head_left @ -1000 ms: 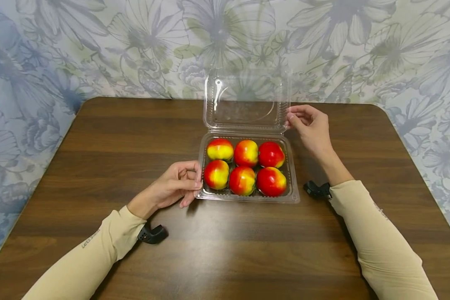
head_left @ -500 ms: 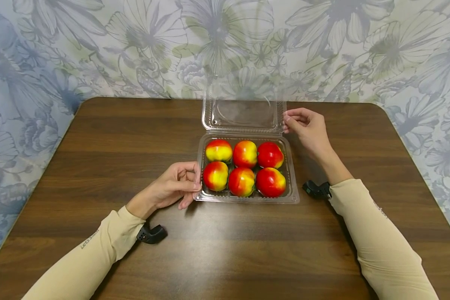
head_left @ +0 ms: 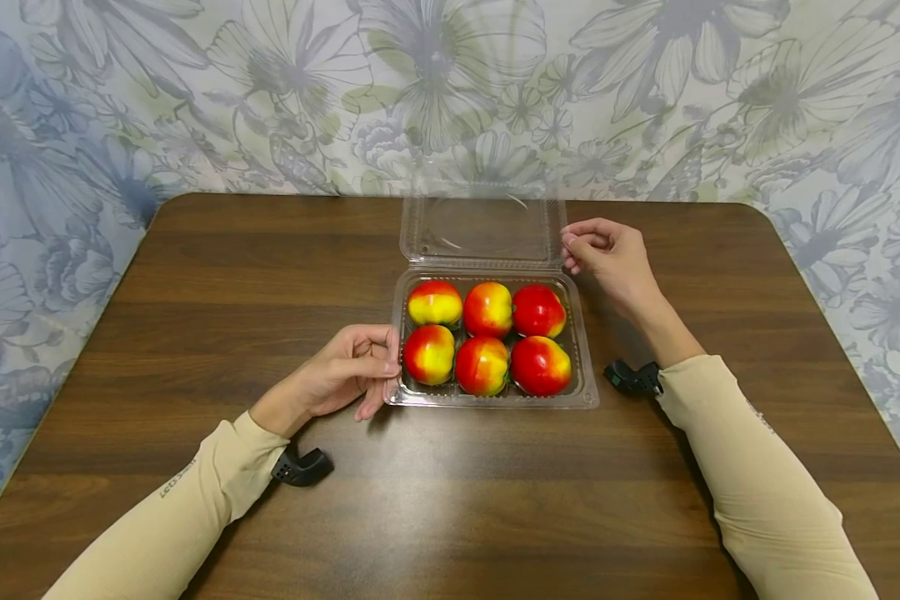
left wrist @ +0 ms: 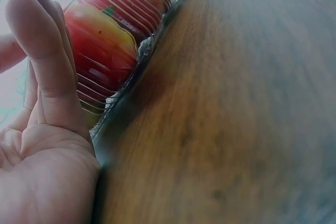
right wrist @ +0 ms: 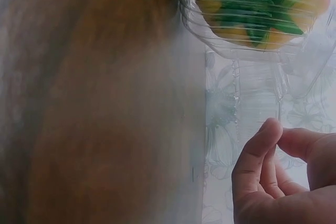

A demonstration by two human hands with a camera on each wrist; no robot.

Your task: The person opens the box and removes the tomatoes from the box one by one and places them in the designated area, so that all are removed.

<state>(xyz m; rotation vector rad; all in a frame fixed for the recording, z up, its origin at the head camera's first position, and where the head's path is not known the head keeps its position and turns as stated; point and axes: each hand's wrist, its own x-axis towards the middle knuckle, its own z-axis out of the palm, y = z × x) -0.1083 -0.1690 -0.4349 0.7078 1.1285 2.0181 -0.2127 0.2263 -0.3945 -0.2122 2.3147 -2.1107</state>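
At the left, a broad stretch of wood-grain surface is spread out, by which sideways room is offered. Next to it, the left rim of the clear plastic clamshell tray is pinched by the left hand, its thumb laid over the rim. The tray is set near the middle of the surface, and six glossy red-and-yellow fruits are seated in it in two rows of three. Thin, light, springy walls are to be expected, easily bent if squeezed; most of the weight is probably supplied by the fruits, which might roll if the tray were tilted. Hold is best taken low at both short sides, so that the base is supported. Behind, the hinged lid is tipped back toward the floral wall, by which rearward room is limited. Its right edge is held between thumb and fingertip by the right hand. Farther right, more surface is extended to a rounded far corner.
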